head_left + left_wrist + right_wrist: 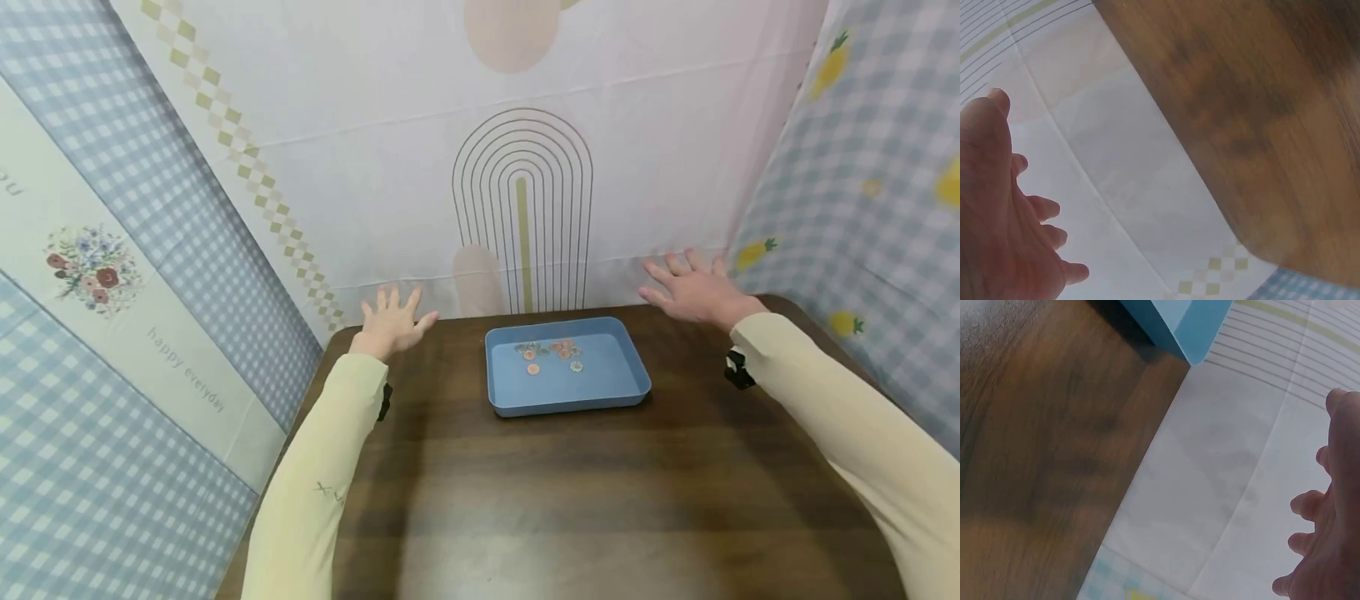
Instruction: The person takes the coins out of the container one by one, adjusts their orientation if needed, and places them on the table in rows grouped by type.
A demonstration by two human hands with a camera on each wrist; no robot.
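Note:
A shallow blue tray lies near the far edge of the table, with several coins in it, some copper and some silver, mostly grouped toward its back. To the tray's left, my left hand is held out with fingers spread, apart from the tray and holding nothing. My right hand is on the other side, likewise spread and holding nothing. In the right wrist view a corner of the tray shows at the top, away from the right hand. Only the left hand appears in the left wrist view.
The dark brown wooden table has rounded far corners. A white patterned cloth hangs behind it, a blue checked cloth stands along the left, and a checked cloth with pineapples is at the right.

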